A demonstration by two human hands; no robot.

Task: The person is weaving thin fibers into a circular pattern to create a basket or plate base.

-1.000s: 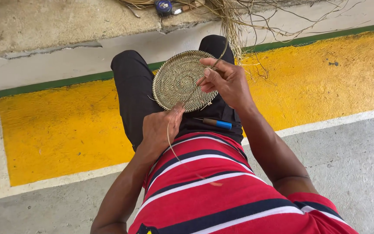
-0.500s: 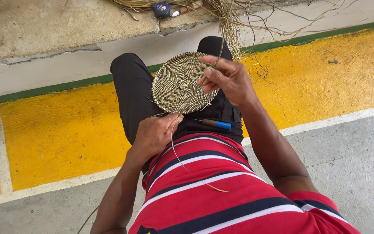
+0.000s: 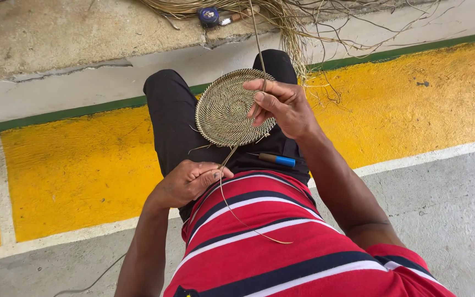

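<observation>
Woven disc [image 3: 227, 107] sits on the person's lap, over the black trousers [image 3: 174, 124], roughly between the knees and tilted up toward the camera. Round, flat, tightly coiled; tan fibre wound in a spiral with darker stitching, so rings read as fine light-and-dark bands from centre to rim. A few loose fibre ends stick out at the lower edge.

Right hand [image 3: 284, 107] is at the disc's right edge, fingers [image 3: 268, 100] curled over the rim and onto the face, grasping the disc. A thin straight strand [image 3: 257, 38] runs up from this hand toward the top of frame.

Left hand [image 3: 187, 181] is below the disc, near the belly, apart from it. Fingers clenched, pinching a thin fibre [image 3: 227, 157] that runs taut up to the disc's lower edge; the fibre's free end loops down across the red striped shirt [image 3: 281, 247].

Blue-handled tool [image 3: 276, 160] lies on the lap just under the disc, beside the right wrist, not held.

Pile of loose straw [image 3: 303, 16] on the floor beyond the knees, with a small blue round object [image 3: 209, 15] in it. Floor has a yellow painted band [image 3: 83, 170] with white and green lines.
</observation>
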